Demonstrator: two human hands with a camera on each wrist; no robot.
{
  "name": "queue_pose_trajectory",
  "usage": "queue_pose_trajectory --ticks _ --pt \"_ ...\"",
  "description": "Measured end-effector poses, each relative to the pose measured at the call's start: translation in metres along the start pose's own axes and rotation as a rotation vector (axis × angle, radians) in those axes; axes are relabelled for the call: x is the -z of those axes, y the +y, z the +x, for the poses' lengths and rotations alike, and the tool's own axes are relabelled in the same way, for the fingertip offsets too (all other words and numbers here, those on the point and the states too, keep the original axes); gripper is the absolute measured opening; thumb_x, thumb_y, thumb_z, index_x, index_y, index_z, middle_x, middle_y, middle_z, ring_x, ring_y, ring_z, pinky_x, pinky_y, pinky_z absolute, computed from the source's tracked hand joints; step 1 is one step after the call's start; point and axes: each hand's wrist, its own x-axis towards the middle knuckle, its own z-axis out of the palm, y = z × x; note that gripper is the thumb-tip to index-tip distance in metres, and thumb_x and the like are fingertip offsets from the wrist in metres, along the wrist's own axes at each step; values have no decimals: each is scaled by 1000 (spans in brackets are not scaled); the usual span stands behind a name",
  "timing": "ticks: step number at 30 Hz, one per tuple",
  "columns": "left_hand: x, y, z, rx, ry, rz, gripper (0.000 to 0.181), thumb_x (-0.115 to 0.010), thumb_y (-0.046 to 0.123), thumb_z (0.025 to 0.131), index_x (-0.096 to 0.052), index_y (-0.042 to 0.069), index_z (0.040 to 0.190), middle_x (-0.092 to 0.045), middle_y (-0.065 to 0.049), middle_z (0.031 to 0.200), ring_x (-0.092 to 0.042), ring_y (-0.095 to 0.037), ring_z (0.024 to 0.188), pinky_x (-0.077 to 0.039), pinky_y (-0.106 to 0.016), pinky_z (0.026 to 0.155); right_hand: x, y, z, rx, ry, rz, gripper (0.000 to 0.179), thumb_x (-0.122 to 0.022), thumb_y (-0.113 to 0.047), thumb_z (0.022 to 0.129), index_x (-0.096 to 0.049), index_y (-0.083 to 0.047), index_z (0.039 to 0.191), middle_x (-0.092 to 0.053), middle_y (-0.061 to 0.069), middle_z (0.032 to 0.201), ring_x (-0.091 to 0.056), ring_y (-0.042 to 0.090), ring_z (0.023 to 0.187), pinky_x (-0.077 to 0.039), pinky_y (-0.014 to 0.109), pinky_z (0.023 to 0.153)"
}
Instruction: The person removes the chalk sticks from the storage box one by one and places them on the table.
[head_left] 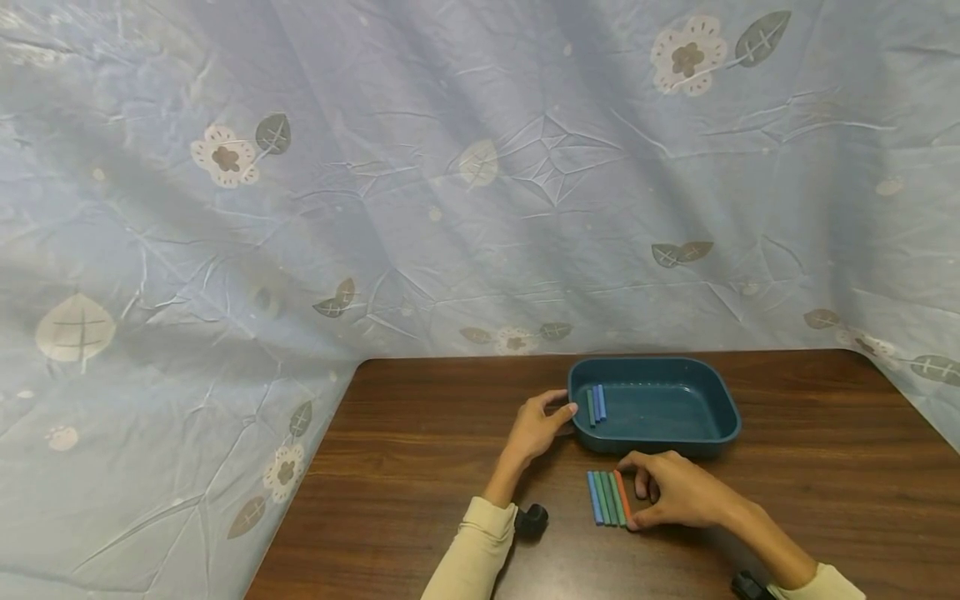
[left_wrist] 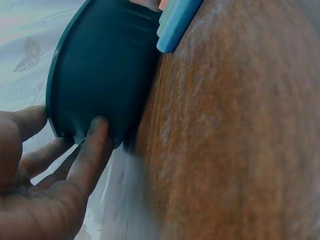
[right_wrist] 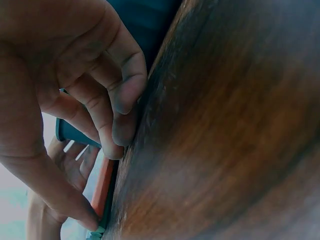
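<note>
A row of several chalk sticks, blue and green, lies side by side on the wooden table. At its right end is an orange chalk stick. My right hand pinches this orange stick by its two ends, thumb at the near end and fingers at the far end. Behind the row stands a dark teal tray. Inside it, at the left, lie one green and two blue chalk sticks. My left hand holds the tray's left end, thumb at the rim and fingers against the outer wall.
The brown wooden table runs back to a pale patterned cloth hanging behind it and at its sides. A dark wrist camera sits at the left cuff, and another at the right.
</note>
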Motion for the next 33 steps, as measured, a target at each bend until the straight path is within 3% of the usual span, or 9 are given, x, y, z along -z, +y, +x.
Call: queue_pose_trajectory --ticks 10,14,21,28,33 --pt "0 -1 1 -9 28 93 48 -73 30 105 -67 2 144 -70 -15 144 -72 -23 123 -56 -44 111 -3 -1 2 12 3 -9 69 -94 -45 81 -66 -9 133 -62 -10 86 -50 -4 70 -45 20 62" --pt "0 -1 1 -5 32 97 48 -73 30 105 -67 3 144 -70 -15 144 -72 -23 123 -56 -42 110 -5 0 2 9 4 -18 72 -94 -45 80 -65 -8 134 -62 -11 87 -50 -4 70 -45 20 63" --pt "0 1 -1 6 19 63 48 -73 29 105 -67 3 144 -71 -17 142 -80 -24 104 -60 -41 104 -5 -2 1 -3 -2 -32 75 -94 -49 79 -64 -9 136 -62 -12 89 -48 -3 71 -43 21 63" --pt "0 1 0 8 37 111 47 -71 33 105 -68 6 144 -69 -13 145 -67 -25 133 -53 -46 115 1 -6 2 11 -1 -11 73 -94 -48 80 -65 -9 136 -63 -11 89 -51 -2 73 -45 21 63" --pt "0 1 0 10 28 92 47 -72 32 105 -67 5 144 -70 -13 145 -69 -24 129 -54 -44 114 8 -12 4 15 -3 9 74 -94 -45 82 -64 -7 137 -64 -8 90 -54 -1 72 -48 22 63"
